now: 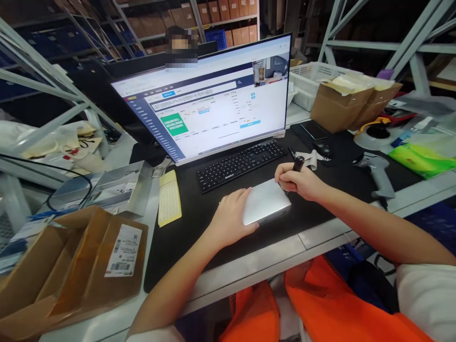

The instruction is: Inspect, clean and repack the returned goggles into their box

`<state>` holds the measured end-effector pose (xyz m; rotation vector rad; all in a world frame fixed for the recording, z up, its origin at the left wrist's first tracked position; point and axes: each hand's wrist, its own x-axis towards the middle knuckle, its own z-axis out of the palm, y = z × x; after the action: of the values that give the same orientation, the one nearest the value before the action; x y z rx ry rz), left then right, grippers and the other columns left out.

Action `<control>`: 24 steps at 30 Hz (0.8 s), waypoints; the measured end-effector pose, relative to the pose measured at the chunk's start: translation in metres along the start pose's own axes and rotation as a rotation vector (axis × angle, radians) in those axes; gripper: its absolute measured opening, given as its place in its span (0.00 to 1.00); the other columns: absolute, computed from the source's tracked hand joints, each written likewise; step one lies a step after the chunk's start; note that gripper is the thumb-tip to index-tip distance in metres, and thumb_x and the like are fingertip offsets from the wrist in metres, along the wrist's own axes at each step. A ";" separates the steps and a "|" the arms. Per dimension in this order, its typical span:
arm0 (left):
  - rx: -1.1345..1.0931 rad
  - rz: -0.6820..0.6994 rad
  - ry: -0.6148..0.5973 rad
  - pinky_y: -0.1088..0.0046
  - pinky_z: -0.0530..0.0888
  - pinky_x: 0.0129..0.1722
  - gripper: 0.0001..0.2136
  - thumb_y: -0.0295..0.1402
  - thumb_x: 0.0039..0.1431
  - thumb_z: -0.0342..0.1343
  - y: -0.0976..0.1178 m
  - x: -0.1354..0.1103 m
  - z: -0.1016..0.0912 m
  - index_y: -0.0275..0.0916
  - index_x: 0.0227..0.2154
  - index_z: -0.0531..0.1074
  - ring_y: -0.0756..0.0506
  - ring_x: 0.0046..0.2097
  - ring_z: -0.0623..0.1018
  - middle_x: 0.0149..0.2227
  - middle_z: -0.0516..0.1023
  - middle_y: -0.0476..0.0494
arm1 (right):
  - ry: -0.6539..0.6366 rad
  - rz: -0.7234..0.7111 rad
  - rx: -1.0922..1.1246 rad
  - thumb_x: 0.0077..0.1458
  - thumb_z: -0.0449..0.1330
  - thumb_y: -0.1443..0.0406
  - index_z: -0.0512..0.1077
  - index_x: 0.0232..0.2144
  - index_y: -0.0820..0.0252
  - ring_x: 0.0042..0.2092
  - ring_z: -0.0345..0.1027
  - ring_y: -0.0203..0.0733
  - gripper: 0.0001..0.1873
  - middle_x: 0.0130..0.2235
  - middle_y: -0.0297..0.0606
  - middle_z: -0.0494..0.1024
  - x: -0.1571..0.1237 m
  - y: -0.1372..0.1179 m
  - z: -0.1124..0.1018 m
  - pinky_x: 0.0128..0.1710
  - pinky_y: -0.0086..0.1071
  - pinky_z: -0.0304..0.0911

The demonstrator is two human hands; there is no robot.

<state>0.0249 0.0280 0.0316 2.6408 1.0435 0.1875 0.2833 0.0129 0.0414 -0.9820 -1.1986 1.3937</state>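
A flat silver-white box [266, 202] lies on the black desk mat in front of the keyboard. My left hand [233, 216] holds its left end, with the fingers along the far side and the thumb at the near side. In my right hand [297, 181] is a black pen [298, 164], gripped between the closed fingers at the box's right far corner. The fingers hide the pen's tip, so I cannot tell whether it touches the box.
Behind the box are a black keyboard [240, 164] and a lit monitor [213, 104]. A scanner [377, 175] and mouse [323, 150] lie to the right. On the left are a yellow pad [169, 198] and an opened carton [96, 266]. A person sits beyond the monitor.
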 end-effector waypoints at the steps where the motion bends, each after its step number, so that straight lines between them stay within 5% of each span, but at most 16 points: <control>1: 0.012 -0.004 -0.011 0.46 0.60 0.65 0.44 0.44 0.50 0.66 0.000 0.001 0.003 0.38 0.67 0.55 0.32 0.66 0.63 0.67 0.62 0.32 | 0.033 -0.010 0.067 0.45 0.57 0.66 0.70 0.23 0.61 0.18 0.42 0.29 0.04 0.14 0.23 0.54 -0.003 0.010 -0.006 0.20 0.29 0.37; 6: 0.078 -0.026 -0.029 0.40 0.55 0.65 0.40 0.48 0.53 0.64 -0.001 0.002 0.008 0.39 0.65 0.58 0.30 0.67 0.61 0.67 0.60 0.30 | 0.094 -0.088 0.172 0.43 0.55 0.68 0.69 0.23 0.60 0.18 0.43 0.29 0.03 0.15 0.23 0.54 -0.010 0.025 -0.015 0.21 0.29 0.39; 17: 0.091 -0.070 -0.036 0.47 0.64 0.60 0.39 0.44 0.48 0.68 0.003 0.001 0.001 0.38 0.62 0.61 0.31 0.63 0.67 0.64 0.66 0.33 | -0.125 0.016 -0.372 0.42 0.51 0.65 0.67 0.18 0.60 0.21 0.50 0.31 0.08 0.16 0.27 0.58 -0.001 -0.008 -0.008 0.21 0.28 0.44; 24: 0.103 -0.030 -0.034 0.48 0.68 0.58 0.35 0.43 0.46 0.69 0.000 0.003 -0.006 0.40 0.56 0.64 0.31 0.61 0.71 0.61 0.69 0.33 | -0.029 0.078 -0.226 0.39 0.51 0.65 0.65 0.16 0.59 0.18 0.47 0.30 0.06 0.13 0.25 0.54 -0.007 -0.008 -0.028 0.18 0.27 0.40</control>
<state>0.0263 0.0315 0.0373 2.7071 1.1090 0.0845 0.3130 0.0105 0.0444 -1.1793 -1.3736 1.3568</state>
